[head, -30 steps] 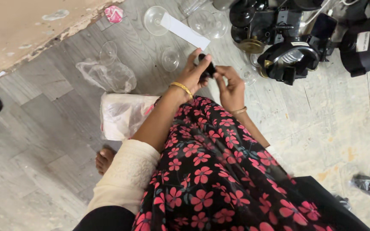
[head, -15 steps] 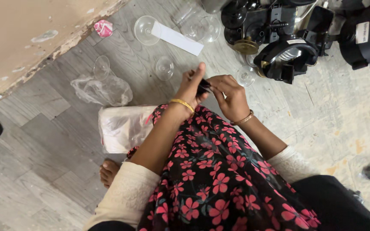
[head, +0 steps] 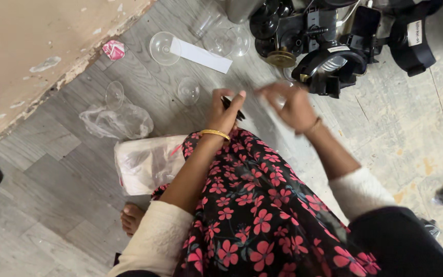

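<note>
Our left hand [head: 225, 110] pinches one small dark object [head: 230, 105]; our right hand [head: 290, 105], blurred, hangs loosely open beside it. Four clear plastic stemmed cups [head: 164, 48] and one white paper strip [head: 201, 55] lie on the grey floor.

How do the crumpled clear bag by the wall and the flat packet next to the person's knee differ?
The crumpled clear bag is loose, bunched and see-through; the flat packet is whitish and lies smooth and rectangular. The bag lies apart on the grey floor, with a small clear cup at its edge; the packet is partly tucked under the floral cloth. Both look like thin plastic.
</note>
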